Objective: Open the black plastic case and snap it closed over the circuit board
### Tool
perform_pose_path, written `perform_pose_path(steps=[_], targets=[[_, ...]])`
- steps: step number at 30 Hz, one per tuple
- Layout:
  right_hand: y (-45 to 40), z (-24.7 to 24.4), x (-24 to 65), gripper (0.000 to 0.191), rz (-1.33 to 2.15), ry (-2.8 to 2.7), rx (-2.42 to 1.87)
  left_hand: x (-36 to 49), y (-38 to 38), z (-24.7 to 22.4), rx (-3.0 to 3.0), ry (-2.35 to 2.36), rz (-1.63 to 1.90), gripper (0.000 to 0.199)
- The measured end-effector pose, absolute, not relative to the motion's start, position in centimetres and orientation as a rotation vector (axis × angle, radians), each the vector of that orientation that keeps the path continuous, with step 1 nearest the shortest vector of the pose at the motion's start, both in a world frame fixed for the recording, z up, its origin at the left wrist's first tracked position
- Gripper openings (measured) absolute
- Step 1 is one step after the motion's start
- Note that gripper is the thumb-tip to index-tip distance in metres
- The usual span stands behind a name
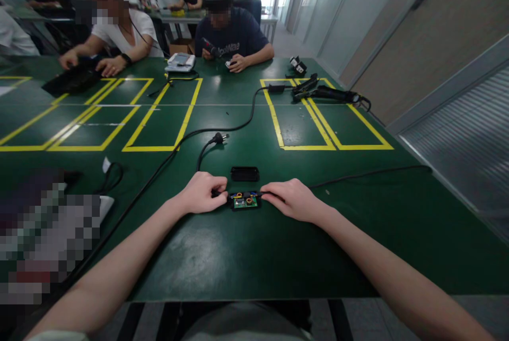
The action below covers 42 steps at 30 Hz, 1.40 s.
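An opened black case with a green circuit board (245,201) lies between my hands on the green table (199,267). Copper-coloured coils and blue and yellow wires show inside it. At its left end, my left hand (204,192) pinches the black cable where it enters the case. My right hand (292,199) has its fingers closed on the thin black cable (358,172) at the right end, which runs off to the right. Just beyond the case lies a black cover (244,173), its hollow side up. A black plug (218,138) with metal pins rests past my left hand.
A long black cable (207,130) crosses the table to a small black box (276,88). Yellow tape rectangles (308,147) mark the far half. Black tool-like items (330,94) lie far right. Two people work across the table. Blurred items (59,229) lie at left.
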State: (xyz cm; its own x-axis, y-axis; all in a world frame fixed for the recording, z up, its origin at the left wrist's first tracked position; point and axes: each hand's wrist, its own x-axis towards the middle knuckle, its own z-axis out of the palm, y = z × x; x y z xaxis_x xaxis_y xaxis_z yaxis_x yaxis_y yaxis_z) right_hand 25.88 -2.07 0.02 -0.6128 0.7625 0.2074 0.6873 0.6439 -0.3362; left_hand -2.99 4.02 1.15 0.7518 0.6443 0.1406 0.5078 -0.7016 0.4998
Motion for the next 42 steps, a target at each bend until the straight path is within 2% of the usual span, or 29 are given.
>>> perform_pose_path(steps=[11,18,24,27,30,36,42], targets=[[-1.7,0.3,25.9,0.022,0.346,-2.506,-1.126,-2.9,3.9,1.2,2.514,0.835,0.512,0.018],[-1.5,0.2,26.0,0.032,0.301,-2.529,-1.098,-2.6,3.4,1.2,2.500,0.785,0.504,0.016],[-1.5,0.1,26.2,0.031,0.289,-2.526,-1.092,-2.5,3.3,1.1,2.459,0.817,0.566,0.011],[-1.3,-0.1,26.2,0.033,0.246,-2.502,-1.139,-2.5,3.4,0.9,2.440,0.851,0.658,0.020],[-1.1,-0.2,26.2,0.034,0.201,-2.488,-1.153,-2.6,3.5,0.7,2.431,0.866,0.656,0.018],[-1.1,-0.2,25.9,0.026,0.154,-2.438,-1.166,-2.7,3.5,1.1,2.405,0.756,0.674,0.013],[-1.2,-0.3,25.9,0.016,0.166,-2.353,-1.217,-2.3,3.4,1.7,2.393,0.672,0.674,0.017]])
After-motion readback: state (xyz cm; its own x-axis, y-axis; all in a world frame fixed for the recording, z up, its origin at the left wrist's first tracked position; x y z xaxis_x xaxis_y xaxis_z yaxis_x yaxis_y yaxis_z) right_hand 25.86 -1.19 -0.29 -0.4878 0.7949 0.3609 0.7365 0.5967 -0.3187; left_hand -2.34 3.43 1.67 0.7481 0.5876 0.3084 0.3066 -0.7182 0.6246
